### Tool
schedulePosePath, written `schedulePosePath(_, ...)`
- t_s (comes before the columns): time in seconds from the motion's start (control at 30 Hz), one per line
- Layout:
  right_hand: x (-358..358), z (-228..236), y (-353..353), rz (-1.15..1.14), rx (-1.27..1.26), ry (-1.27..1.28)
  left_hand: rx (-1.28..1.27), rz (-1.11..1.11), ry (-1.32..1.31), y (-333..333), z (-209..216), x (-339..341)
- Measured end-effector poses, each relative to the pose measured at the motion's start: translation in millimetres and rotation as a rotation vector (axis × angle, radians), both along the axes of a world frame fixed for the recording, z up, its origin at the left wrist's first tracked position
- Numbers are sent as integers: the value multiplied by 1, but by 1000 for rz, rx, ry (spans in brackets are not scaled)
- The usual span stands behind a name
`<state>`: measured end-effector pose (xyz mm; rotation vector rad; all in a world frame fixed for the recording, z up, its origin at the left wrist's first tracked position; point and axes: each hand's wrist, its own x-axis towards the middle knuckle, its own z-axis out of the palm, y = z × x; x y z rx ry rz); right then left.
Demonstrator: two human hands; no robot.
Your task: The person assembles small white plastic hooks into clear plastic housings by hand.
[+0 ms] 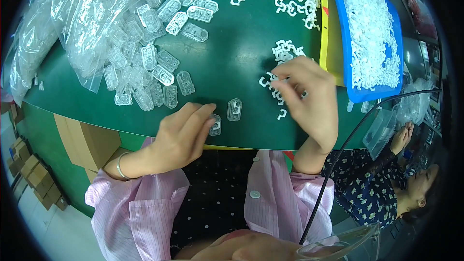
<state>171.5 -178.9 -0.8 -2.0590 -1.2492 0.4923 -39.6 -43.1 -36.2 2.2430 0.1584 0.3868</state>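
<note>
Green tabletop (232, 58) fills the middle of the head view, with a blue bin (376, 95) of white pieces beyond its right side and a heap of clear cases (149, 58) on the left. Your right hand (309, 99) is over the loose white hooks (286, 50); its thumb and forefinger stand a narrow gap apart, blurred, so you cannot tell whether a hook is between them. To work well here, favour one hook at the edge of the cluster, pinch it lightly across its body and keep its neighbours from tangling along. Your left hand (186, 130) is low at the table's near edge, fingers slightly parted at the left side of a clear case (216, 125); whether they grip it is unclear. Light fingertip pressure should steady it. Another case (234, 109), with a white piece showing inside, lies just right of those fingertips, apart from them.
</note>
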Motion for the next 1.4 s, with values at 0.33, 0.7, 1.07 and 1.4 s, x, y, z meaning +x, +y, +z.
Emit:
schedulePosePath(0.33, -23, -9, 11, 84, -203, -251, 641, 118, 6, 19, 14, 36)
schedulePosePath(0.7, -15, 2, 7, -164, 334, 783, 920, -144, 162, 78, 11, 73)
schedulePosePath(1.07, -20, 0, 8, -106, 564, 947, -1102, 44, 97, 21, 26, 67)
schedulePosePath(1.4, -30, -9, 15, -82, 475, 463, -1055, 109, -71, 9, 11, 63)
